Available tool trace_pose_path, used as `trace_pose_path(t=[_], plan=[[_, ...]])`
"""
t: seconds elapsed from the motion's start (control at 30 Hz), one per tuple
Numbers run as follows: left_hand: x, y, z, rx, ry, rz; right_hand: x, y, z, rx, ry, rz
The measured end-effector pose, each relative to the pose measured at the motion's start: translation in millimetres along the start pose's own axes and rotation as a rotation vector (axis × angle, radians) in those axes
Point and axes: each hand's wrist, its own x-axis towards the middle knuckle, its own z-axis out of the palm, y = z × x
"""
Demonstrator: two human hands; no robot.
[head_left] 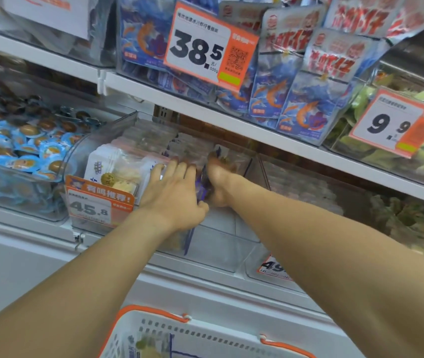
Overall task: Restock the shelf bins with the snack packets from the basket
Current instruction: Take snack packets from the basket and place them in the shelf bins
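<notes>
Two bare arms reach into the clear shelf bin (128, 120) on the middle shelf. The left hand (173, 195) lies flat, fingers straight, pressing the row of upright snack packets (118, 169) toward the bin's left wall. Just right of it, the right hand (221, 182) is turned edge-on with a purple-edged packet (204, 187) caught between the two hands; its fingers are blurred and partly hidden behind the packet, so I cannot tell whether it pinches it or only pushes. The back of the bin is a smear of pale wrappers, too soft to count. On the bin's front left corner hangs an orange price tag (97, 205) reading 45.8. Left of the bin sits another full of blue-wrapped round snacks (22, 151). Above the bin, shrimp-print pouches (306, 109) stand behind a 38.5 tag (205, 47). Below the bin, at the bottom edge, a white basket (205, 337) with orange handles is cut off, a few packets dimly visible inside.
</notes>
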Motion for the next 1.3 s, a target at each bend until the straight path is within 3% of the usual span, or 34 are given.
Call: trace_pose_path(t=[0.07, 0.27, 0.37, 0.47, 0.57, 0.63, 0.73, 0.83, 0.93, 1.0, 1.07, 1.17, 1.23, 1.3], plan=[[-1, 1, -1, 0.029, -0.008, -0.002, 4, 4, 10, 0.193, -0.074, -0.015], [0, -4, -7, 0.124, -0.126, 0.007, 5, 13, 0, 0.256, -0.218, -0.051], [3, -1, -6, 0.134, -0.136, -0.01, 9, 9, 0, 0.261, -0.147, -0.029], [3, -1, -3, 0.1, -0.074, -0.005, 0, 1, -1, 0.107, -0.016, -0.041], [-6, 2, 0, 0.006, 0.081, 0.008, -36, -5, -13, -0.149, 0.133, -0.218], [-19, 6, 1, -0.113, 0.276, 0.035, -57, -1, -26, -0.248, 0.193, -0.312], [-42, 19, 0, -0.319, 0.655, 0.133, -99, 18, -38, -0.121, 0.267, -0.55], [-76, 40, 6, -0.453, 0.788, 0.173, -150, 57, -48, 0.011, 0.282, -0.808], [-121, 61, 48, -0.666, 0.594, -0.059, -177, 125, -49, 0.011, 0.255, -0.811], [-159, 70, 92, -0.681, 0.305, -0.278, -174, 191, -48, -0.069, 0.278, -0.711], [-206, 73, 142, -0.58, -0.116, -0.399, -167, 267, -46, -0.185, 0.312, -0.536], [-283, 69, 200, -0.394, -0.733, -0.483, -166, 367, -45, -0.462, 0.244, -0.276], [-319, 65, 222, -0.271, -0.964, -0.483, -173, 414, -45, -0.62, 0.164, -0.125], [-335, 66, 235, -0.129, -1.091, -0.411, -178, 449, -46, -0.827, 0.084, -0.005]])
